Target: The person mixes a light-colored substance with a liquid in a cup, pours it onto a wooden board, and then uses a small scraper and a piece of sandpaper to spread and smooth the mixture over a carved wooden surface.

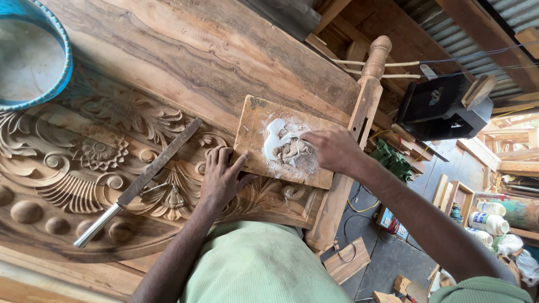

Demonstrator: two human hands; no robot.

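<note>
While your left hand (222, 177) lies flat with fingers spread on the near-left edge of the small wooden board (258, 143), pressing it down, your right hand (335, 148) has its fingertips bunched in the white paste (275, 140) mixed with sawdust at the board's middle. That board rests on the carved wooden panel (101, 163), right of centre. Left of your left hand a metal file (140, 179) lies diagonally on the carving. Far left sits a blue-rimmed container (66, 62). A black power tool (443, 106) stands far right.
</note>
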